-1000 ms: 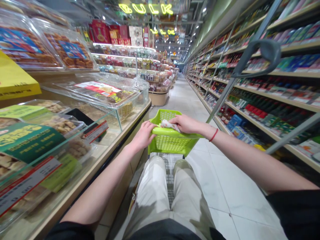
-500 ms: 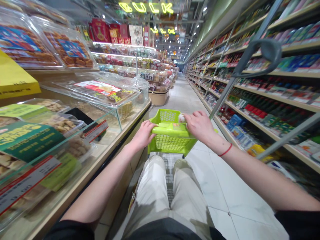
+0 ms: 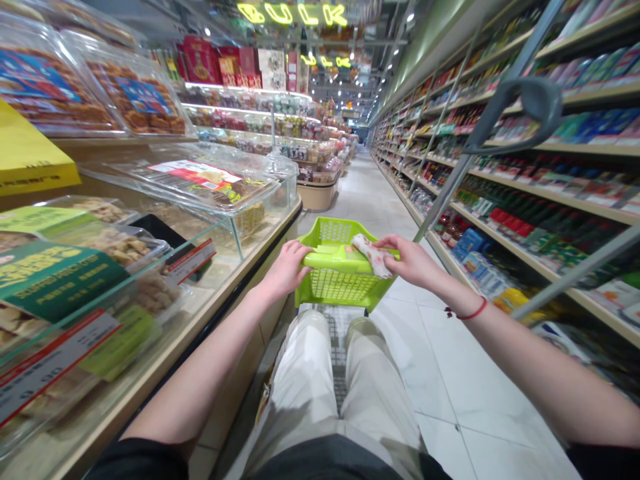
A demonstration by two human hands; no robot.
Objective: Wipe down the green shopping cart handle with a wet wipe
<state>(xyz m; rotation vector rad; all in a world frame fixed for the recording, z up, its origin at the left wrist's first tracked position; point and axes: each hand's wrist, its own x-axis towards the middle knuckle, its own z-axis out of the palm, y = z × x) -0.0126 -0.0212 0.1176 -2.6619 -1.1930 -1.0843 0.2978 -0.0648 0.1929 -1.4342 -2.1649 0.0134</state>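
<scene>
A lime-green shopping cart (image 3: 340, 287) stands in front of my legs, its basket wall full of small holes. My left hand (image 3: 289, 267) is wrapped round the left end of the cart's handle (image 3: 335, 259). Over the handle's right part lies a white patterned cloth (image 3: 373, 255). With its fingers closed, my right hand (image 3: 407, 259) grips the right edge of this cloth, and a red string circles that wrist. The handle under the cloth is partly hidden.
To my left runs a glass-edged display counter (image 3: 220, 233) with packed snacks and price tags. Tall stocked shelves (image 3: 525, 193) line the right, with a slanted metal pole and grey handle (image 3: 520, 117) in front. A tiled aisle (image 3: 357, 173) stretches ahead.
My right hand has shifted to the right and slightly down. The cloth, mostly covered by the hand before, now shows spread across the handle. My left hand stays in place.
</scene>
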